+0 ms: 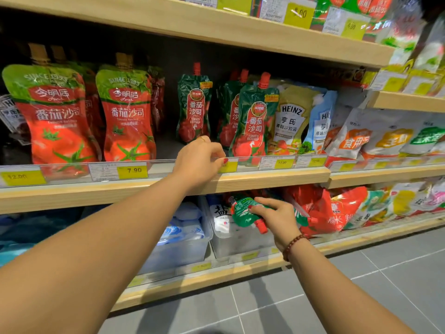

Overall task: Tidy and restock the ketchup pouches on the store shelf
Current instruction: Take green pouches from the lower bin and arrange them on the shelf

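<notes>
Dark green ketchup pouches with red caps stand on the middle shelf (277, 175): one (193, 104) set back, one (252, 121) at the front rail, another (228, 109) behind it. My left hand (199, 162) rests on the shelf's clear price rail, fingers curled and pinching the rail's top edge. Below the shelf, my right hand (277, 220) grips a green ketchup pouch (243, 213) lying sideways, its red cap pointing down and right. Two large red ketchup pouches (55, 116) (127, 114) stand at the left.
Heinz salad dressing pouches (292, 116) stand right of the green pouches. White bags (375, 136) fill the right section. The bottom shelf holds clear bins (183, 239) of salt bags and red packets (322, 210). A wooden shelf (216, 25) runs overhead. Grey floor tiles lie below.
</notes>
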`<action>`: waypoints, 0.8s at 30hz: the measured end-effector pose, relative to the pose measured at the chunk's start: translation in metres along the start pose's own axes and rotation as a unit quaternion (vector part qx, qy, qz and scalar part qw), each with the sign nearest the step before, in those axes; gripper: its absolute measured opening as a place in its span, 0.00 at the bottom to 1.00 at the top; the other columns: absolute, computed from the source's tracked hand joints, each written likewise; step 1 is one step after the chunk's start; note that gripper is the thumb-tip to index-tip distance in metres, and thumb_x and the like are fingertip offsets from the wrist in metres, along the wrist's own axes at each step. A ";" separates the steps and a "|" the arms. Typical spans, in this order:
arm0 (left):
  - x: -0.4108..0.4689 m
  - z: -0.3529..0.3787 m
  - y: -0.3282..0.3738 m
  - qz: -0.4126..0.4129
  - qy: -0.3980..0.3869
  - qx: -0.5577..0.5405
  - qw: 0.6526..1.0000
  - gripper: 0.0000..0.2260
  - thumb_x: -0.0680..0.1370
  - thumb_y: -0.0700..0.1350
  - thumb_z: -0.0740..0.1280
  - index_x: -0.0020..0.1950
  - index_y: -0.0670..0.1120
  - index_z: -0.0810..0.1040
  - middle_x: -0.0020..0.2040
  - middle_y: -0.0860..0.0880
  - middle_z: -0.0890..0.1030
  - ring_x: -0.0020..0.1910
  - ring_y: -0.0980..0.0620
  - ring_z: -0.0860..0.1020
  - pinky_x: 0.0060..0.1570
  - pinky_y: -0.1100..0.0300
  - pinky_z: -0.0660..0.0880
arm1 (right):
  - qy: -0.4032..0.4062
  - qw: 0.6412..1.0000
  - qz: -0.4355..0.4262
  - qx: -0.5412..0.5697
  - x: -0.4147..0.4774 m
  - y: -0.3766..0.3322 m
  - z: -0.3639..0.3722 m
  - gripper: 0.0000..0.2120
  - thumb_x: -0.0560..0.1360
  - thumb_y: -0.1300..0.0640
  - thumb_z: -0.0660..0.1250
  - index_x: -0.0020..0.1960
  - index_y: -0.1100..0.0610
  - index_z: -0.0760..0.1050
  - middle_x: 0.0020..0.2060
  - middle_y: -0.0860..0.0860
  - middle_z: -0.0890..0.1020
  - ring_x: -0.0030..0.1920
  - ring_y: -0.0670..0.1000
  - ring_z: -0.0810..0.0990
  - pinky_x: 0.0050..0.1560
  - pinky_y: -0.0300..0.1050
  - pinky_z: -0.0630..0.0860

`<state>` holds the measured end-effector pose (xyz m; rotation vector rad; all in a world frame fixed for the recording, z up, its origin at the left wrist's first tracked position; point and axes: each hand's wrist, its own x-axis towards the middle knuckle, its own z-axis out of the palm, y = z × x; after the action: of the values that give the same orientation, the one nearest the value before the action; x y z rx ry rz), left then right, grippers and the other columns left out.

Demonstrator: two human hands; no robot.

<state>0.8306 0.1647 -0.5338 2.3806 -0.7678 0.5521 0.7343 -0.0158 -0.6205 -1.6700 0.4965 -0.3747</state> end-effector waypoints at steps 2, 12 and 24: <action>-0.003 -0.006 -0.003 0.033 -0.032 0.003 0.999 0.10 0.75 0.49 0.67 0.55 0.52 0.80 0.49 0.50 0.75 0.52 0.48 0.73 0.48 0.53 0.72 | 0.011 0.998 0.017 0.059 -0.003 -0.022 -0.002 0.10 0.63 0.69 0.75 0.44 0.66 0.82 0.31 0.56 0.82 0.25 0.47 0.77 0.26 0.37 0.74; -0.057 0.008 0.006 0.091 -0.084 -0.169 0.978 0.29 0.64 0.59 0.74 0.64 0.58 0.72 0.59 0.56 0.77 0.58 0.58 0.73 0.57 0.60 0.71 | -0.078 0.968 0.104 0.214 -0.018 -0.128 0.001 0.09 0.67 0.69 0.70 0.47 0.65 0.77 0.26 0.54 0.79 0.23 0.46 0.78 0.23 0.35 0.75; -0.034 -0.032 0.020 -0.085 -0.022 -0.505 0.859 0.09 0.68 0.34 0.74 0.42 0.47 0.82 0.36 0.55 0.85 0.36 0.59 0.82 0.36 0.66 0.77 | -0.165 0.969 -0.035 0.183 -0.024 -0.169 0.008 0.28 0.55 0.41 0.76 0.48 0.58 0.79 0.31 0.50 0.80 0.32 0.46 0.80 0.35 0.37 0.78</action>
<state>0.7862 0.1849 -0.5199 1.4423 -0.6260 -0.0250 0.7363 0.0230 -0.4538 -1.3556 0.1108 -0.2164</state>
